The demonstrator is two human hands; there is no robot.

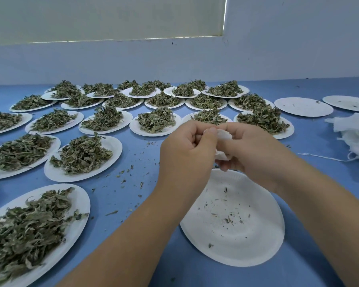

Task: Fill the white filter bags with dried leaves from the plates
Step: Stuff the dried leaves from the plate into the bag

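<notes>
Found a plate (247, 245) nearest, bare but for crumbs, and to its left a heaped plate (79, 206) with leaves (25, 228) piled high.

Held the bag (224, 135) just above the bare plate's far rim, between both hands. Curled the left hand (187, 148) tight, pinching the bag's top edge. Wrapped the right hand (253, 154) round the bag's body, fingers closed on it, with white cloth showing above and below the thumb. Could not tell how full the bag was, nor the state of its mouth (hidden behind the knuckles).

Judged the step to be settling or closing a filled bag, given the bare plate beneath. Judged it best to:
- keep the mouth upward and the work over that plate, to catch any spill there rather than add to the scraps on the table (133, 179);
- squeeze softly, with cloth so thin and leaves so brittle;
- keep one hand's hold until the top was secure.

Counted on the heaped plate for the next filling, close to the left hand. Saw rows of full plates (153, 123) beyond, reaching toward the wall (174, 63). Noted, well apart on the right:
- a pile of bags (354, 131);
- a loose string (323, 157) trailing from it;
- two used plates (303, 107) farther back.
</notes>
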